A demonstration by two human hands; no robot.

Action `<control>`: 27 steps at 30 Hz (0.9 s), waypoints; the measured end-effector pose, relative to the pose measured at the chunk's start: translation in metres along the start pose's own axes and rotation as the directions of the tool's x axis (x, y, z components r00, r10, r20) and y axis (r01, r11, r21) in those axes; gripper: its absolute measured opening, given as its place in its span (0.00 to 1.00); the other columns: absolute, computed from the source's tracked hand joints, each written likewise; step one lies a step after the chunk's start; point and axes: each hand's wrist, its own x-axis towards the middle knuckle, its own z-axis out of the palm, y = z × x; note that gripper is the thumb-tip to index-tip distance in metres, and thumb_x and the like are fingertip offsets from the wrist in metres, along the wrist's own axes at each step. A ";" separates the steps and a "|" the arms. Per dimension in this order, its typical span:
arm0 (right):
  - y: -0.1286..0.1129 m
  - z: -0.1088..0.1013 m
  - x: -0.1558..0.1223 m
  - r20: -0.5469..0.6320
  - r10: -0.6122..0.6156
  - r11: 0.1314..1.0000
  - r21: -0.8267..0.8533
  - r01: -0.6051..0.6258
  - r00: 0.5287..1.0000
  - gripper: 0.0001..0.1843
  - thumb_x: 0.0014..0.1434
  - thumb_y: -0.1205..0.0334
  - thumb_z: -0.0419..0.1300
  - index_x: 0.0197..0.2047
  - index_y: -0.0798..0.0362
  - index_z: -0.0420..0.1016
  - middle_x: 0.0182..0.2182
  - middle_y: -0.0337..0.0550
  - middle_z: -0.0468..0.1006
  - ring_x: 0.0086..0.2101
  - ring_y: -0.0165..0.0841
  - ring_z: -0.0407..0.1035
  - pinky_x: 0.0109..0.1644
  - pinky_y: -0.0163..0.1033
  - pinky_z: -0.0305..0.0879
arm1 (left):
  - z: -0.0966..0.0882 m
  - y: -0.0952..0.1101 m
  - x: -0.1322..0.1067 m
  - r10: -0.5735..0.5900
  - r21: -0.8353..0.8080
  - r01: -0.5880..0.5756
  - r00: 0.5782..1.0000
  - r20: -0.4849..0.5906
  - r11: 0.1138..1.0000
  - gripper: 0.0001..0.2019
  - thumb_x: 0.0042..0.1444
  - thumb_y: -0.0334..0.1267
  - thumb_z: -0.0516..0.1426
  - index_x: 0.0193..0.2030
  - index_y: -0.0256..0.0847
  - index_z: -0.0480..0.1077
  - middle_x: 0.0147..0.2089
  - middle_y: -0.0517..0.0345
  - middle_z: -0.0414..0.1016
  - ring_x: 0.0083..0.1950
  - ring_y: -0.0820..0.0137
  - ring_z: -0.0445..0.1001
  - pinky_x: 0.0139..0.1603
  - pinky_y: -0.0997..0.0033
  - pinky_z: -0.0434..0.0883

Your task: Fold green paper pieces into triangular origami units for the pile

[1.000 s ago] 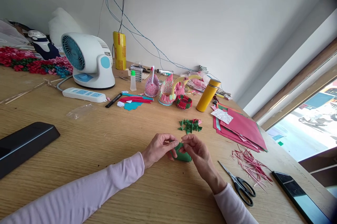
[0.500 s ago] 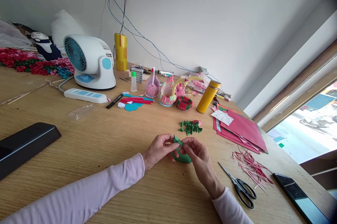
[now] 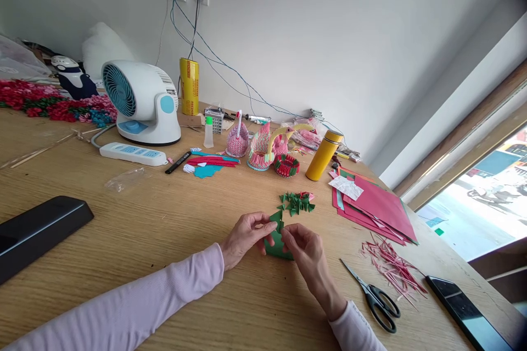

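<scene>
Between my two hands is a small folded piece of green paper point(image 3: 276, 220), its pointed tip facing up. My left hand point(image 3: 248, 234) pinches it from the left with thumb and forefinger. From the right, my right hand point(image 3: 304, 245) has its fingertips closed on the same piece. Under the fingers, more green paper point(image 3: 276, 248) lies on the wooden table, partly covered by the hands. Just beyond, a small heap of folded green paper triangles point(image 3: 297, 202) has a few pink ones at its back edge.
Black-handled scissors point(image 3: 376, 299), pink paper strips point(image 3: 393, 266) and a phone point(image 3: 465, 307) lie to the right. Red paper sheets point(image 3: 382, 202) and a yellow flask point(image 3: 324, 156) stand farther back, near folded-paper swans point(image 3: 260, 148). A white fan point(image 3: 144, 101) is at left.
The green piece in my fingers has turned, so its point now stands more upright. Both hands stay close together in nearly the same place. The camera view has tilted slightly.
</scene>
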 end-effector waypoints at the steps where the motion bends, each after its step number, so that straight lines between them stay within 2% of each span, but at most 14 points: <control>1: 0.000 0.001 0.000 0.020 0.029 0.998 0.059 -0.031 0.999 0.15 0.59 0.54 0.55 0.28 0.56 0.70 0.20 0.38 0.69 0.21 0.28 0.62 0.24 0.31 0.56 | -0.001 -0.001 0.000 -0.017 -0.013 0.018 1.000 0.015 1.000 0.14 0.50 0.45 0.60 0.32 0.34 0.68 0.23 0.61 0.68 0.22 0.78 0.66 0.17 0.82 0.65; 3: 0.001 0.002 0.001 0.051 0.045 0.990 0.128 -0.051 0.998 0.16 0.60 0.53 0.54 0.28 0.56 0.70 0.19 0.37 0.68 0.21 0.27 0.60 0.24 0.31 0.55 | -0.002 -0.003 0.000 -0.041 -0.037 0.043 0.998 0.043 0.998 0.14 0.50 0.45 0.60 0.31 0.34 0.68 0.24 0.61 0.68 0.24 0.78 0.67 0.18 0.83 0.64; 6: 0.002 0.000 0.001 0.055 0.012 0.995 0.098 -0.018 0.998 0.14 0.60 0.54 0.55 0.30 0.56 0.70 0.20 0.37 0.67 0.21 0.26 0.60 0.23 0.31 0.55 | -0.002 -0.004 0.000 -0.056 -0.053 0.058 0.997 0.051 0.997 0.14 0.49 0.45 0.61 0.31 0.33 0.68 0.27 0.60 0.69 0.24 0.78 0.68 0.17 0.83 0.64; 8: 0.001 -0.003 0.001 0.006 -0.072 0.997 -0.003 0.072 0.997 0.09 0.59 0.57 0.56 0.35 0.55 0.70 0.22 0.37 0.69 0.22 0.27 0.61 0.24 0.31 0.56 | -0.002 -0.004 0.000 -0.061 -0.045 0.063 0.997 0.051 0.997 0.15 0.49 0.45 0.61 0.31 0.33 0.68 0.31 0.59 0.70 0.23 0.78 0.69 0.15 0.82 0.63; 10: -0.001 -0.007 0.000 0.006 -0.222 0.967 -0.126 0.221 0.975 0.07 0.60 0.62 0.55 0.42 0.53 0.69 0.27 0.40 0.71 0.26 0.29 0.65 0.27 0.31 0.59 | -0.002 -0.004 0.000 -0.067 -0.031 0.069 0.996 0.062 0.997 0.15 0.49 0.46 0.61 0.31 0.33 0.68 0.32 0.58 0.70 0.22 0.78 0.70 0.14 0.82 0.63; 12: -0.002 -0.011 0.000 0.101 -0.348 0.908 -0.213 0.362 0.932 0.09 0.61 0.66 0.53 0.44 0.51 0.71 0.34 0.43 0.72 0.32 0.30 0.67 0.31 0.32 0.61 | -0.002 -0.003 0.000 -0.080 -0.022 0.082 0.993 0.083 0.996 0.16 0.48 0.47 0.61 0.31 0.33 0.68 0.30 0.59 0.70 0.22 0.77 0.70 0.14 0.81 0.63; 14: -0.001 -0.013 0.000 0.191 -0.403 0.858 -0.261 0.442 0.895 0.10 0.62 0.68 0.51 0.42 0.50 0.73 0.36 0.44 0.72 0.34 0.31 0.68 0.34 0.33 0.62 | -0.002 -0.003 -0.001 -0.098 -0.018 0.100 0.990 0.103 0.995 0.18 0.47 0.49 0.61 0.30 0.33 0.68 0.29 0.60 0.69 0.22 0.77 0.70 0.14 0.80 0.63; 17: 0.002 -0.016 0.001 0.221 -0.428 0.834 -0.279 0.477 0.877 0.11 0.62 0.68 0.52 0.42 0.50 0.74 0.35 0.44 0.73 0.34 0.31 0.68 0.36 0.33 0.63 | -0.004 -0.004 -0.001 -0.126 -0.012 0.128 0.983 0.131 0.992 0.20 0.45 0.51 0.62 0.30 0.33 0.67 0.28 0.59 0.69 0.22 0.75 0.71 0.15 0.79 0.63; 22: 0.006 -0.024 0.003 0.246 -0.403 0.843 -0.276 0.462 0.882 0.09 0.62 0.68 0.53 0.41 0.51 0.75 0.36 0.44 0.73 0.34 0.30 0.69 0.36 0.32 0.63 | -0.007 -0.005 -0.001 -0.160 -0.012 0.166 0.968 0.193 0.986 0.19 0.45 0.50 0.62 0.31 0.33 0.68 0.31 0.57 0.70 0.25 0.73 0.73 0.17 0.78 0.66; 27: 0.007 -0.028 0.004 0.256 -0.423 0.820 -0.301 0.488 0.869 0.08 0.62 0.66 0.55 0.41 0.51 0.75 0.35 0.44 0.72 0.33 0.30 0.68 0.35 0.32 0.63 | -0.006 -0.004 -0.001 -0.168 -0.020 0.175 0.966 0.197 0.984 0.18 0.46 0.48 0.62 0.31 0.32 0.68 0.31 0.57 0.70 0.26 0.73 0.73 0.17 0.79 0.66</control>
